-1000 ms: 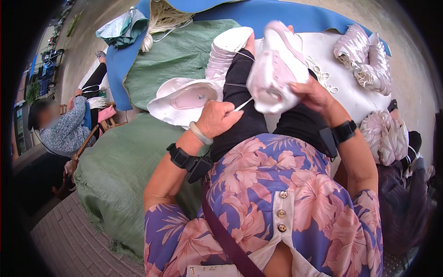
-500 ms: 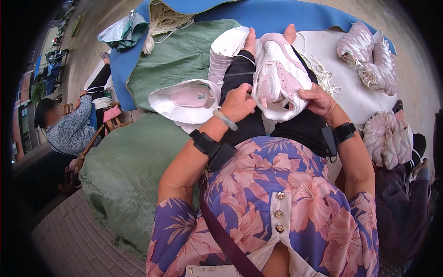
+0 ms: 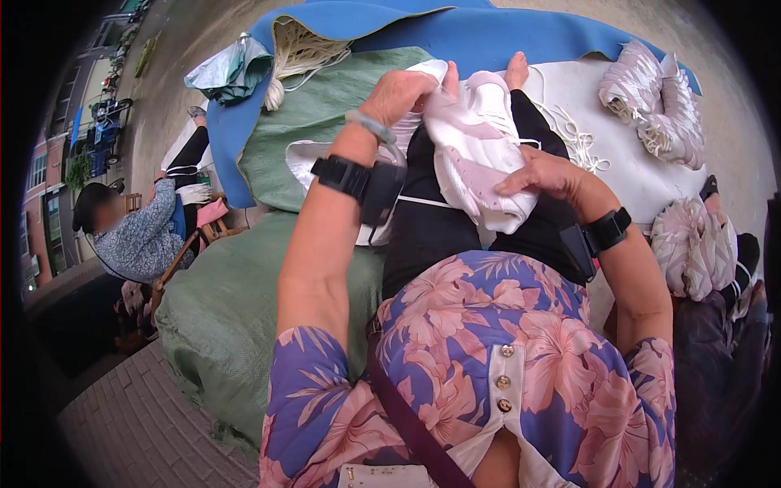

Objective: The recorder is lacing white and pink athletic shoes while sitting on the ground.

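A white-and-pink shoe upper (image 3: 480,154) lies tilted over my dark-trousered lap. My right hand (image 3: 549,180) grips its near right edge, thumb pressed on the pink side panel. Close to the upper's far left edge, my left hand (image 3: 397,96) is raised with its fingers curled together. Its fingertips are partly hidden and blurred, so what they pinch cannot be made out. Behind my left wrist, more white uppers (image 3: 303,159) with pink linings lie partly covered. Loose white laces (image 3: 582,142) are spread to the right of my legs.
A bundle of white laces (image 3: 297,53) rests on a blue mat (image 3: 390,31) at the far side. Stacked uppers (image 3: 655,106) lie at right. A large green sack (image 3: 244,325) bulges beside my left arm. Another person (image 3: 138,228) sits at left; someone in dark clothes (image 3: 716,358) is at right.
My left hand has moved up and away from the upper's near end toward its far left edge. The upper has tilted onto its side. My right hand has shifted slightly left and down.
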A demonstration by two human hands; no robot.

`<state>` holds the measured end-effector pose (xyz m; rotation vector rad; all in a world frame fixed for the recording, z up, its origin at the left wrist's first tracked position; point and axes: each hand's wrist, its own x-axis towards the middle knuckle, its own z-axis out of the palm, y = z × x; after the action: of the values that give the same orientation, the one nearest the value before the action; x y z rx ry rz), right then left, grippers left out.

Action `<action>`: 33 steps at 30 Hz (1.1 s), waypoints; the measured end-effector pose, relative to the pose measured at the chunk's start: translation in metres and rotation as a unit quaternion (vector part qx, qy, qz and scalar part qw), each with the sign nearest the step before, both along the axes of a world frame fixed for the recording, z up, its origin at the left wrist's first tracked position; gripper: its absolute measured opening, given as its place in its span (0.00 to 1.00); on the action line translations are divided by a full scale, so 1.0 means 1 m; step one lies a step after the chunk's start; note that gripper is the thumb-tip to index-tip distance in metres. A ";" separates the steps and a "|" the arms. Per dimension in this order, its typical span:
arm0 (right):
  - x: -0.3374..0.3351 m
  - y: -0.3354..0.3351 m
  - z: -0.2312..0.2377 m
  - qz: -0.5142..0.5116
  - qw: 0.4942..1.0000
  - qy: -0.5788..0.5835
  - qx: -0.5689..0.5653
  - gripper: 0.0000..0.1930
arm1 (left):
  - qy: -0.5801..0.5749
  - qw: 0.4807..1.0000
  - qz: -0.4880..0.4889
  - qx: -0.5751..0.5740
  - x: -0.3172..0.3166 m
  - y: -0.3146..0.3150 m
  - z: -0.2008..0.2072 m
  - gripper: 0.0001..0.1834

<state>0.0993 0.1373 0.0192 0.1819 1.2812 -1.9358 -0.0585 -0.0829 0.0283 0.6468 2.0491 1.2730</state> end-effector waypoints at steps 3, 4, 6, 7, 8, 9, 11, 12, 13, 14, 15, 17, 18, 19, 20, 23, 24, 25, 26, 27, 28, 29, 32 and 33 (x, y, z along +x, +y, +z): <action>-0.007 -0.015 0.018 0.160 0.972 0.138 0.106 0.30 | -0.072 0.991 0.012 -0.109 -0.014 0.006 -0.004 0.13; -0.004 -0.017 0.021 0.162 0.971 0.138 0.106 0.30 | -0.073 0.991 0.014 -0.108 -0.019 0.001 -0.012 0.13; 0.001 -0.013 0.029 0.168 0.953 0.215 0.134 0.30 | -0.206 0.973 -0.040 -0.095 -0.024 -0.010 -0.030 0.13; 0.013 0.002 -0.014 0.124 0.944 0.244 0.185 0.29 | -0.265 0.962 0.067 -0.009 -0.014 -0.014 -0.035 0.12; 0.019 0.009 -0.013 0.126 0.944 0.241 0.186 0.29 | -0.268 0.961 0.067 -0.007 -0.005 -0.019 -0.038 0.12; 0.030 0.012 -0.006 0.067 0.985 0.134 0.082 0.29 | -0.292 0.949 0.116 0.005 0.006 -0.025 -0.042 0.12; 0.049 0.015 -0.004 -0.071 0.994 -0.012 -0.077 0.29 | -0.236 0.953 0.188 0.001 0.040 -0.025 -0.045 0.13; 0.054 0.017 -0.009 -0.070 0.995 -0.017 -0.076 0.29 | -0.155 0.965 0.212 -0.017 0.066 -0.018 -0.043 0.13; 0.058 0.019 -0.015 -0.077 0.992 -0.017 -0.094 0.28 | 0.099 0.980 0.166 -0.044 0.090 -0.015 -0.038 0.14; 0.061 0.021 -0.017 -0.085 0.990 -0.017 -0.110 0.28 | 0.346 0.929 0.109 -0.066 0.109 -0.013 -0.031 0.16; 0.062 0.021 -0.019 -0.084 0.990 -0.021 -0.110 0.28 | 0.487 0.867 0.097 -0.033 0.120 -0.014 -0.021 0.19; 0.059 0.022 -0.022 -0.103 0.984 -0.022 -0.140 0.27 | 0.528 0.843 0.100 -0.030 0.138 -0.017 -0.020 0.21; 0.057 0.022 -0.023 -0.102 0.985 -0.023 -0.139 0.27 | 0.526 0.840 0.127 -0.026 0.147 -0.016 -0.022 0.20; 0.055 0.020 -0.022 -0.090 0.986 -0.024 -0.138 0.26 | 0.525 0.841 0.128 -0.025 0.150 -0.019 -0.027 0.20; 0.055 0.020 -0.022 -0.075 0.987 -0.026 -0.138 0.26 | 0.396 0.909 0.104 -0.073 0.155 -0.022 -0.029 0.19; 0.060 0.025 -0.038 -0.099 0.982 -0.035 -0.158 0.24 | 0.270 0.951 0.024 -0.152 0.156 -0.022 -0.035 0.16; 0.061 0.027 -0.043 -0.096 0.982 -0.037 -0.158 0.24 | 0.281 0.941 -0.031 -0.183 0.152 -0.020 -0.036 0.15; 0.062 0.030 -0.048 -0.113 0.979 -0.047 -0.161 0.24 | 0.253 0.949 -0.032 -0.188 0.149 -0.016 -0.038 0.16; 0.063 0.033 -0.053 -0.132 0.976 -0.057 -0.164 0.24 | 0.252 0.949 -0.030 -0.187 0.147 -0.014 -0.036 0.16; 0.066 0.034 -0.058 -0.137 0.980 -0.042 -0.140 0.24 | 0.241 0.946 -0.057 -0.209 0.145 -0.011 -0.034 0.16; 0.067 0.036 -0.062 -0.136 0.980 -0.043 -0.139 0.24 | 0.230 0.942 -0.083 -0.231 0.145 -0.010 -0.033 0.16; 0.066 0.035 -0.059 -0.137 0.984 -0.029 -0.109 0.25 | 0.228 0.942 -0.082 -0.231 0.144 -0.011 -0.035 0.16; 0.065 0.027 -0.045 -0.144 0.988 -0.011 -0.061 0.28 | 0.216 0.950 -0.085 -0.208 0.145 -0.013 -0.037 0.15; 0.066 0.024 -0.039 -0.151 0.987 -0.005 -0.044 0.30 | 0.224 0.949 -0.082 -0.206 0.146 -0.013 -0.037 0.15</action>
<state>0.1653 0.1611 -0.0203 0.3592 1.2122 -2.2400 0.0878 -0.0962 -0.0085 0.9421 2.4650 0.6019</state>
